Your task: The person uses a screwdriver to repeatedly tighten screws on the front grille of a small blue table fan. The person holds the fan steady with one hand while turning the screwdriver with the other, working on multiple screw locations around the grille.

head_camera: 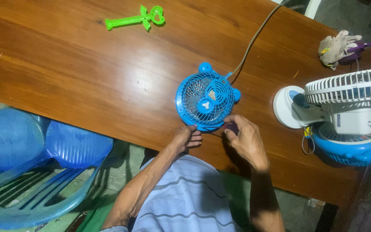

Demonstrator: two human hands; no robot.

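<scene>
A small round blue fan [205, 101] lies grille-up on the brown wooden table [86, 73], its grey cord [254, 38] running to the far edge. My left hand [188, 138] touches the fan's near rim with its fingertips. My right hand [245, 139] rests just right of that rim, fingers curled around a small dark object that I cannot identify.
A white fan [344, 103] stands at the right over another blue fan part [344, 148]. A green plastic toy [136, 19] lies at the far side, a bundle of gloves [338, 48] at the far right. Blue plastic chairs [35, 163] stand at the left below the table.
</scene>
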